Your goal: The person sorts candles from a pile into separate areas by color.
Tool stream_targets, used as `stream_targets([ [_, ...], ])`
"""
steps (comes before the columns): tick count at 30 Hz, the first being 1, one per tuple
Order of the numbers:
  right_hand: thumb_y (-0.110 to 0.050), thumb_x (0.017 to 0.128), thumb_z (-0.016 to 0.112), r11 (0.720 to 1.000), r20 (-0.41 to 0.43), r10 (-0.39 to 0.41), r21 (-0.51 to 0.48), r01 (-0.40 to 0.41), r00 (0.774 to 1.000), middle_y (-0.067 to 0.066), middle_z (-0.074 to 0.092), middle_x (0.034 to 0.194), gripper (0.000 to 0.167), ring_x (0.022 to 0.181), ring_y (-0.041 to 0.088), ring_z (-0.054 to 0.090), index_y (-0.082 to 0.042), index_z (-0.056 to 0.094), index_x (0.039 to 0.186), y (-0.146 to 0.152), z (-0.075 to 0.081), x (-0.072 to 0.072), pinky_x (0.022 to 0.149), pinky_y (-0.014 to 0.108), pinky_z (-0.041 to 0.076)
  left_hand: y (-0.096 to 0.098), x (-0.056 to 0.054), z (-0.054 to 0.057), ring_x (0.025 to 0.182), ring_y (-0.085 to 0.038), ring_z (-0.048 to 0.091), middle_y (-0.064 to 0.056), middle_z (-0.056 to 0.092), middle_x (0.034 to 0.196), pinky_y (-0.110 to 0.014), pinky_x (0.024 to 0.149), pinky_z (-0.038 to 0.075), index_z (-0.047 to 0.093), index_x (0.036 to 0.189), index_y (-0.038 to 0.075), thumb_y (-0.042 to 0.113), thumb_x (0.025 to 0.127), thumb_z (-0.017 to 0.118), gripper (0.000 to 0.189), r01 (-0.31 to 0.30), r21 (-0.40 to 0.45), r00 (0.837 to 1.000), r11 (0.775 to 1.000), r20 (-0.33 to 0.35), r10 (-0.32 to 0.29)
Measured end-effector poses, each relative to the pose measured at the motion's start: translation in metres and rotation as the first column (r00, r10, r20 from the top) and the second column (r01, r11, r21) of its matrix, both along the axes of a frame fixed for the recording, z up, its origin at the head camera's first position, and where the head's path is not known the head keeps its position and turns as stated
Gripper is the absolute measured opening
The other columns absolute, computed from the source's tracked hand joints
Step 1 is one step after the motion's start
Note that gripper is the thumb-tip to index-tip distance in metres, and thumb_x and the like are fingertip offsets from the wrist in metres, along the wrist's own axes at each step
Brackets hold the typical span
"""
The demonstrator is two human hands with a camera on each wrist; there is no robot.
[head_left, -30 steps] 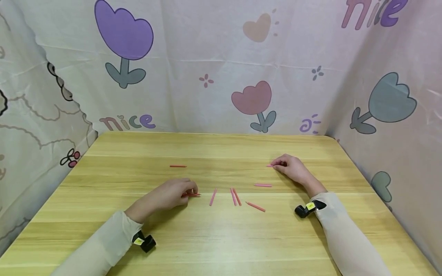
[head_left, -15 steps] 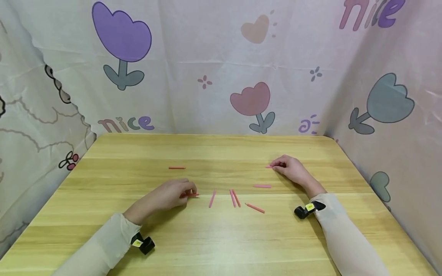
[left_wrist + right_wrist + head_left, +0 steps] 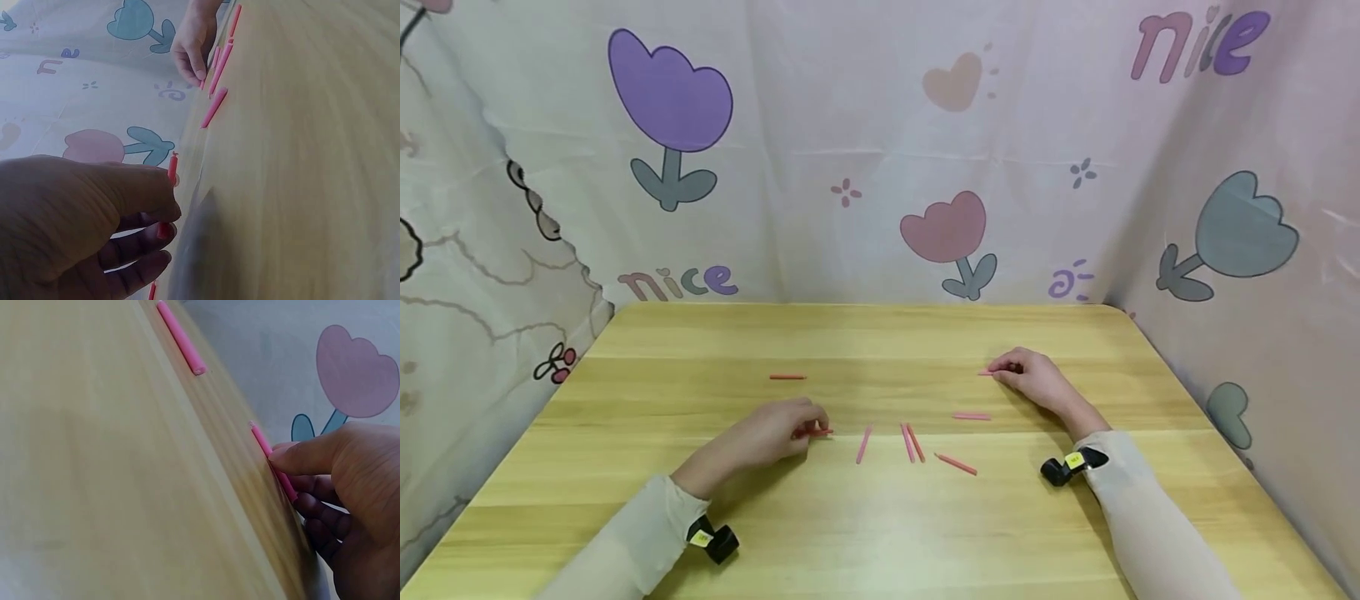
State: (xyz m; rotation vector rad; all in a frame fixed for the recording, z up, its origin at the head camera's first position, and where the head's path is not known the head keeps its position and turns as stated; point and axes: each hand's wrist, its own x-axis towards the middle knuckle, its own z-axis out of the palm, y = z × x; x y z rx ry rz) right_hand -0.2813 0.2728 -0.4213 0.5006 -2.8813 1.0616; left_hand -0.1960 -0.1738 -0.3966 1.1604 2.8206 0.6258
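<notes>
In the head view my left hand point(image 3: 778, 433) pinches a thin red candle point(image 3: 822, 432) between thumb and fingers, just over the table. A short wick shows at the tip of this candle in the left wrist view, where the fingers hide its middle. My right hand point(image 3: 1032, 379), farther back on the right, pinches a pink candle point(image 3: 261, 440) low at the table surface. Another pink candle point(image 3: 972, 416) lies nearer, in front of the right hand. Between the hands lie a pink candle point(image 3: 863, 444), a close pink point(image 3: 907, 442) and red point(image 3: 916, 442) pair, and a slanted red candle point(image 3: 956, 464).
One more red candle point(image 3: 787, 377) lies beyond my left hand. The wooden table point(image 3: 880, 533) reaches back to a printed cloth point(image 3: 820, 233), which also hangs along both sides. A small black camera sits on each wrist.
The head view has tilted up slightly, so everything sits lower in it. Both hands keep nearly the same place on the table, and each still holds its candle.
</notes>
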Motion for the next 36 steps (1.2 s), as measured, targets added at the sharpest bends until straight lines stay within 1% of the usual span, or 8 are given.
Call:
stream_targets([
  [4, -0.012, 0.092, 0.069, 1.0, -0.002, -0.002, -0.016, 0.002, 1.0, 0.005, 0.066, 0.1, 0.012, 0.09, 0.021, 0.056, -0.011, 0.075, 0.103, 0.0, -0.001, 0.0, 0.081, 0.039, 0.045, -0.002, -0.001, -0.001, 0.075, -0.007, 0.05, 0.008, 0.056, 0.087, -0.026, 0.066, 0.046, 0.067, 0.102, 0.014, -0.002, 0.083, 0.067, 0.024, -0.015, 0.016, 1.0, 1.0, -0.004, 0.015],
  [9, -0.012, 0.093, 0.068, 1.0, 0.02, 0.001, -0.019, -0.001, 1.0, 0.005, 0.066, 0.1, 0.013, 0.09, 0.021, 0.056, -0.01, 0.074, 0.104, -0.001, 0.0, 0.0, 0.081, 0.039, 0.045, -0.002, -0.002, -0.001, 0.076, -0.006, 0.051, 0.009, 0.056, 0.087, -0.026, 0.067, 0.046, 0.067, 0.102, 0.015, -0.001, 0.084, 0.067, 0.024, -0.026, -0.001, 1.0, 1.0, 0.001, 0.026],
  [13, -0.012, 0.093, 0.069, 1.0, 0.015, 0.009, -0.011, -0.009, 1.0, 0.005, 0.066, 0.1, 0.013, 0.09, 0.02, 0.056, -0.01, 0.075, 0.104, -0.001, -0.001, 0.001, 0.08, 0.038, 0.045, -0.003, -0.003, -0.003, 0.075, -0.007, 0.051, 0.009, 0.055, 0.086, -0.026, 0.066, 0.046, 0.067, 0.101, 0.016, 0.0, 0.083, 0.067, 0.024, -0.032, -0.004, 0.999, 0.999, 0.002, 0.032],
  [19, -0.014, 0.093, 0.068, 1.0, 0.006, 0.01, 0.015, -0.01, 1.0, 0.006, 0.066, 0.101, 0.014, 0.09, 0.022, 0.056, -0.01, 0.074, 0.106, 0.0, 0.002, 0.0, 0.081, 0.04, 0.044, -0.004, -0.006, -0.004, 0.077, -0.007, 0.052, 0.009, 0.056, 0.088, -0.027, 0.067, 0.047, 0.067, 0.101, 0.018, -0.001, 0.083, 0.068, 0.026, -0.037, 0.004, 0.999, 0.999, -0.014, 0.037],
  [26, -0.015, 0.093, 0.068, 1.0, 0.022, 0.006, 0.009, -0.007, 1.0, 0.007, 0.066, 0.103, 0.014, 0.092, 0.022, 0.056, -0.01, 0.074, 0.105, 0.002, 0.003, 0.001, 0.083, 0.04, 0.044, -0.004, -0.006, -0.005, 0.076, -0.007, 0.052, 0.009, 0.056, 0.087, -0.026, 0.066, 0.047, 0.067, 0.101, 0.017, -0.002, 0.083, 0.068, 0.025, -0.029, 0.008, 0.999, 1.0, -0.019, 0.029],
  [31, -0.015, 0.093, 0.068, 1.0, 0.01, -0.004, 0.006, 0.003, 1.0, 0.007, 0.066, 0.103, 0.014, 0.093, 0.022, 0.056, -0.011, 0.074, 0.105, 0.003, 0.004, 0.001, 0.083, 0.04, 0.044, -0.004, -0.009, -0.004, 0.076, -0.008, 0.052, 0.009, 0.056, 0.087, -0.027, 0.067, 0.046, 0.067, 0.101, 0.017, -0.002, 0.084, 0.067, 0.025, -0.037, 0.013, 0.999, 0.999, -0.018, 0.037],
  [36, -0.015, 0.093, 0.068, 1.0, 0.027, 0.006, 0.002, -0.006, 1.0, 0.007, 0.066, 0.103, 0.014, 0.093, 0.022, 0.056, -0.01, 0.074, 0.105, 0.0, 0.005, 0.001, 0.084, 0.04, 0.044, -0.007, -0.011, -0.002, 0.077, -0.008, 0.052, 0.008, 0.057, 0.088, -0.028, 0.068, 0.047, 0.067, 0.103, 0.016, -0.001, 0.084, 0.066, 0.026, -0.039, 0.005, 0.999, 0.999, -0.008, 0.039],
])
